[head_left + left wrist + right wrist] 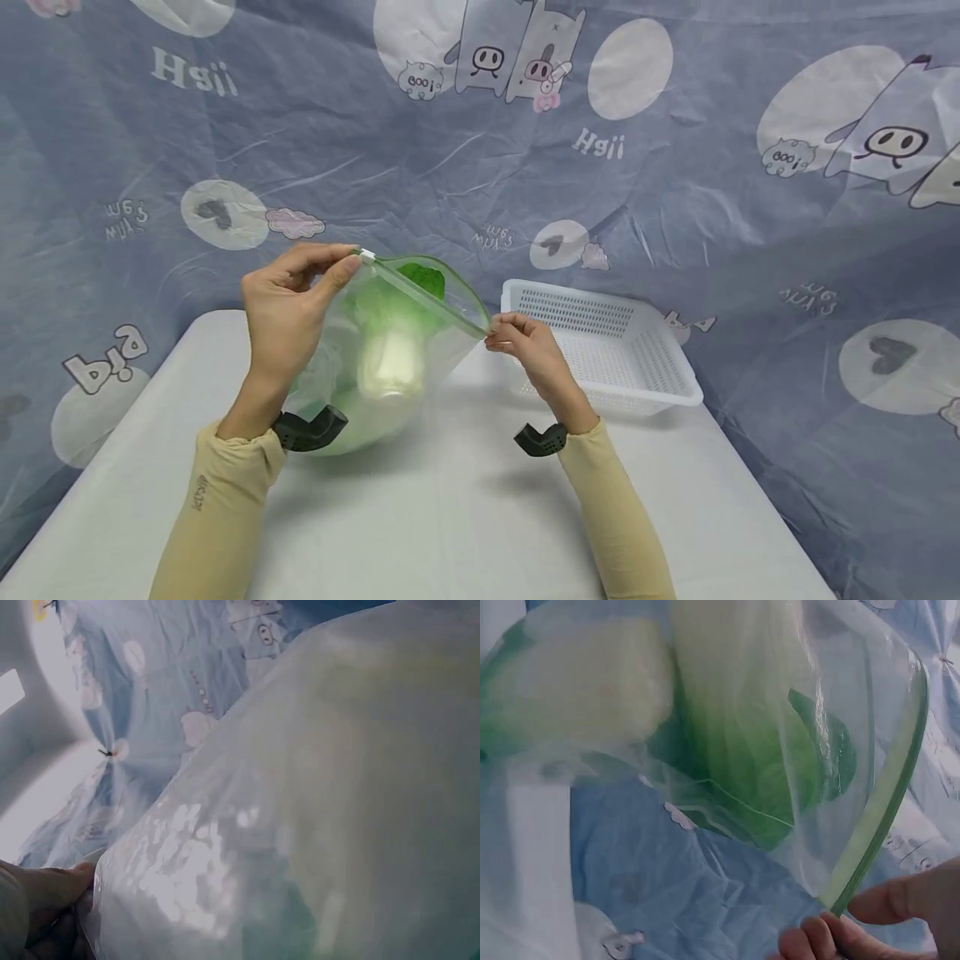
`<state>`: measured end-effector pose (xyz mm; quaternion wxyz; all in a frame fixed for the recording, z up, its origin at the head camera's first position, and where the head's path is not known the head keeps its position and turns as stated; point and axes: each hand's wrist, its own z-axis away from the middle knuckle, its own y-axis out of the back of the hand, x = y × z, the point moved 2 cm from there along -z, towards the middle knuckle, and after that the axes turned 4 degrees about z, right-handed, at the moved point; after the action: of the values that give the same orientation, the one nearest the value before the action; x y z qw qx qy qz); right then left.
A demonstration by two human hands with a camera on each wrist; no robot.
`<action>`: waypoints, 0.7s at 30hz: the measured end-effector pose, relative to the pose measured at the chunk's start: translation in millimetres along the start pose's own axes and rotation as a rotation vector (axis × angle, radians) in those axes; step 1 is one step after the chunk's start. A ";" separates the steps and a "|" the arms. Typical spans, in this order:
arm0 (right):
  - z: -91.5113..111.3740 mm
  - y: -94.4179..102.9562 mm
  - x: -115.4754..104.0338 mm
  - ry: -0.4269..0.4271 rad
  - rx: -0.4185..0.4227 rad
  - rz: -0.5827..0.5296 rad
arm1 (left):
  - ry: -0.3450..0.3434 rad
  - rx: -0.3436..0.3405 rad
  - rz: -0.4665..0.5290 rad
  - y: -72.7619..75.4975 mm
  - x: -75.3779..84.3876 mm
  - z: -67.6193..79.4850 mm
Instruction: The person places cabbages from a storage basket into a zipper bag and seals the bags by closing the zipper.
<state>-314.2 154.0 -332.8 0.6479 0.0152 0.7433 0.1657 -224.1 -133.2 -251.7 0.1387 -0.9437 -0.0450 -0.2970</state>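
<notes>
A clear zip bag with a green-edged mouth hangs between both hands over the table, its mouth gaping. Inside it show pale stalks and green leaves of a leafy vegetable, like bok choy. My left hand pinches the bag's upper left corner, right at the white slider. At the opposite end of the mouth, my right hand pinches the corner between thumb and fingers. The right wrist view shows the green zip strip running down into that pinch. Cloudy plastic fills most of the left wrist view.
A white perforated plastic basket stands on the table at the right, just behind my right hand. White cloth covers the table. A grey-blue patterned curtain hangs close around its back and sides.
</notes>
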 end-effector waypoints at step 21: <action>44.4 -20.7 -100.3 0.710 -0.100 0.562 | -0.012 -0.332 -0.191 -60.8 -14.8 43.4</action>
<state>-251.2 120.7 -246.9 0.2826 0.1274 0.8775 0.3659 -222.6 -62.5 -280.0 -0.0483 -0.9468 -0.0855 -0.3065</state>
